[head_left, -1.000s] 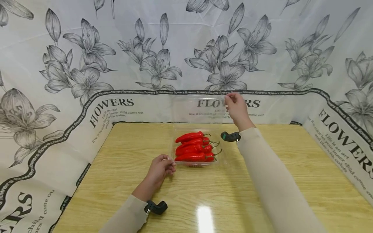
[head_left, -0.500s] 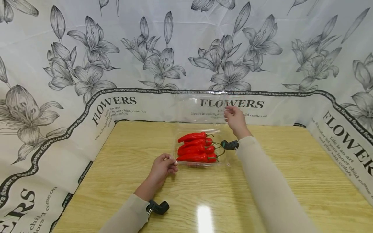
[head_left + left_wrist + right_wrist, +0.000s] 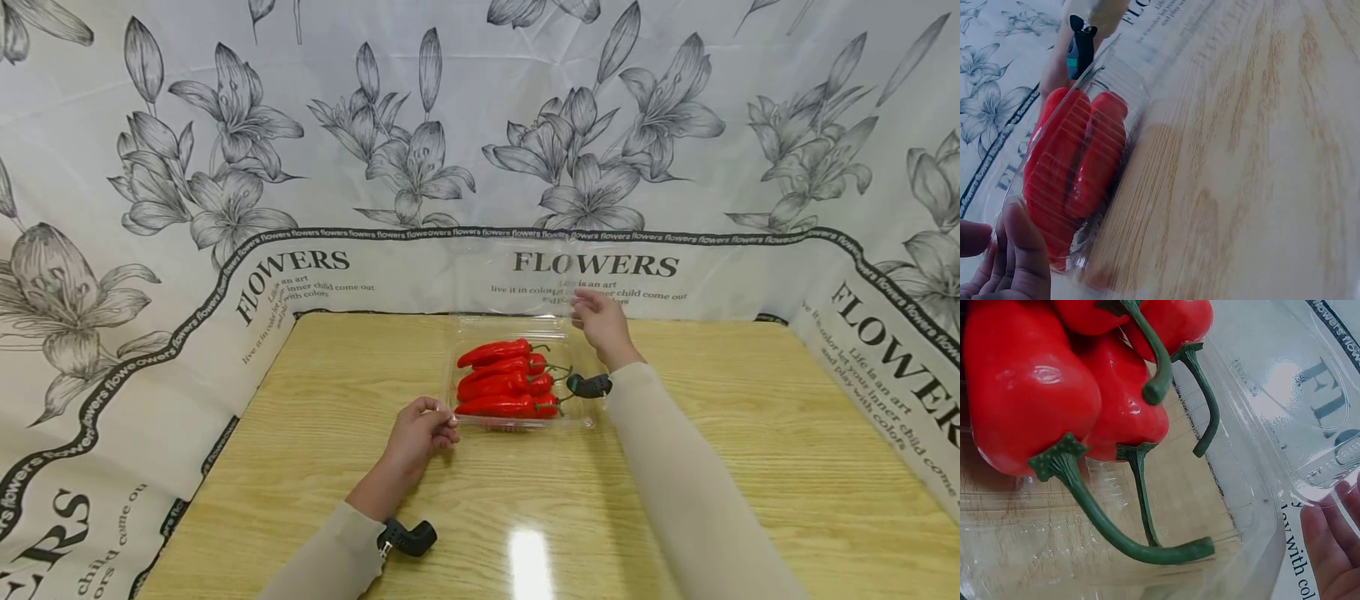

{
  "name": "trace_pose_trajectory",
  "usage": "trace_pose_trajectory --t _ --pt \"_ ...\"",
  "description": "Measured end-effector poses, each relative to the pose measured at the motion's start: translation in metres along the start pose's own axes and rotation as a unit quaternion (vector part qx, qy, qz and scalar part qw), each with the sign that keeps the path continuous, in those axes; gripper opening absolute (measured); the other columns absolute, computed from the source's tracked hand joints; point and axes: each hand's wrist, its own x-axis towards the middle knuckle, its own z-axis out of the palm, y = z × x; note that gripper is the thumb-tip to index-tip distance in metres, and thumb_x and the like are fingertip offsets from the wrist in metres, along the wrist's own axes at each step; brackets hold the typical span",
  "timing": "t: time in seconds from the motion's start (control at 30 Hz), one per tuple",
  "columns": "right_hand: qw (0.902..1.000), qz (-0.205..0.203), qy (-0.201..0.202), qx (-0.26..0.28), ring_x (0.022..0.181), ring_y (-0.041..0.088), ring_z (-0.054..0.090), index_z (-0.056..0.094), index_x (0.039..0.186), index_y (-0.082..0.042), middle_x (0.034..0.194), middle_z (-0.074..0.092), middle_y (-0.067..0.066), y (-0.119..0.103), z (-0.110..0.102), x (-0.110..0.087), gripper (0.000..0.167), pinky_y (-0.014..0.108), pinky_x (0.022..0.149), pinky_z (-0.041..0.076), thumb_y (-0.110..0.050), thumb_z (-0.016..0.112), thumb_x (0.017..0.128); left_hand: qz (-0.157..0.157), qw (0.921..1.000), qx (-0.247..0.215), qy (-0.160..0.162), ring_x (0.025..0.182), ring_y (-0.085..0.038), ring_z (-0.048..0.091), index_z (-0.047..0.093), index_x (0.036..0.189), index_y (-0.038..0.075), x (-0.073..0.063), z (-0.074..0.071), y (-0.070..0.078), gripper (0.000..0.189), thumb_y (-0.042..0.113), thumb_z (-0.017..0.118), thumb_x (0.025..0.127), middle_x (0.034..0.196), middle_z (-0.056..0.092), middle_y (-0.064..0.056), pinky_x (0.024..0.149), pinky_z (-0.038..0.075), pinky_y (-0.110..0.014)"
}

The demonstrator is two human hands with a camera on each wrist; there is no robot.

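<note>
A clear plastic clamshell box (image 3: 517, 423) holds several red peppers (image 3: 495, 382) with green stems. Its see-through lid (image 3: 517, 279) is raised at the back, in front of the printed cloth. At the box's front left corner, my left hand (image 3: 422, 429) pinches the rim between thumb and curled fingers; the left wrist view has the thumb (image 3: 972, 237) and forefinger at the edge. My right hand (image 3: 603, 325) is beside the lid's lower right edge with fingers loosely bent. In the right wrist view its fingertips (image 3: 1316, 525) overlap the lid's edge.
The box stands on a light wooden table (image 3: 720, 450) towards the back. A white cloth (image 3: 405, 275) with flower drawings and lettering surrounds the table on the back and sides. Dark camera mounts (image 3: 408, 536) sit on both wrists.
My right hand has moved down along the lid's right side, from its upper corner towards the box. The lid stays raised. My left hand keeps its place at the front left corner.
</note>
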Motion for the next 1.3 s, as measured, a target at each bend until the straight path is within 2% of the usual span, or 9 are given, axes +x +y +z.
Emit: trace_pose_trajectory --t 0.2,0.37,0.53,0.83,1.13,1.3 --pt "0.9999 0.002 -0.005 0.013 0.129 0.039 0.049 0.039 0.146 -0.001 0.144 0.047 0.021 0.000 0.000 -0.002 0.044 0.039 0.103 0.048 -0.010 0.042 0.103 0.011 0.9999 0.000 -0.006 0.060 -0.015 0.061 0.049 0.092 -0.001 0.001 0.001 -0.002 0.005 0.003 0.051 0.094 0.077 0.063 -0.008 0.055 0.054 -0.027" --pt "0.9995 0.005 -0.028 0.014 0.134 0.038 0.044 0.033 0.149 -0.003 0.148 0.042 0.020 0.001 -0.002 -0.004 0.048 0.041 0.106 0.046 -0.010 0.042 0.103 0.005 1.0000 0.001 -0.005 0.060 -0.015 0.061 0.050 0.093 0.000 0.001 0.000 -0.002 0.003 0.002 0.049 0.094 0.076 0.063 -0.007 0.056 0.054 -0.027" --pt "0.9984 0.003 -0.054 -0.014 0.136 0.035 0.042 0.027 0.152 -0.005 0.151 0.037 0.020 0.004 -0.006 -0.004 0.053 0.043 0.108 0.044 -0.015 0.044 0.103 -0.007 0.9999 0.011 -0.004 0.062 -0.015 0.061 0.051 0.096 -0.001 0.001 -0.001 -0.001 0.005 0.004 0.049 0.095 0.079 0.063 -0.008 0.057 0.054 -0.027" --pt "0.9950 -0.006 -0.072 -0.069 0.139 0.035 0.039 0.028 0.151 -0.004 0.153 0.034 0.019 0.002 -0.015 -0.004 0.055 0.046 0.109 0.042 -0.023 0.046 0.103 -0.004 0.9998 0.018 -0.012 0.061 -0.016 0.061 0.053 0.093 -0.001 0.003 -0.004 0.000 0.005 0.004 0.051 0.094 0.078 0.062 -0.009 0.055 0.054 -0.027" --pt "0.9920 0.003 -0.076 -0.101 0.138 0.036 0.040 0.030 0.152 -0.010 0.154 0.034 0.016 -0.009 -0.028 -0.010 0.057 0.049 0.112 0.037 -0.033 0.046 0.103 -0.006 0.9973 0.073 -0.001 0.059 -0.017 0.059 0.057 0.098 -0.005 0.014 -0.009 0.004 0.019 0.011 0.048 0.095 0.076 0.060 -0.008 0.053 0.053 -0.026" --pt "0.9890 -0.023 -0.095 -0.111 0.135 0.037 0.043 0.035 0.150 -0.009 0.151 0.040 0.016 -0.019 -0.029 -0.018 0.054 0.050 0.113 0.036 -0.031 0.048 0.102 -0.005 0.9961 0.087 0.014 0.057 -0.015 0.059 0.054 0.109 -0.003 0.026 -0.009 0.008 0.021 0.014 0.050 0.098 0.073 0.061 -0.005 0.052 0.052 -0.026"
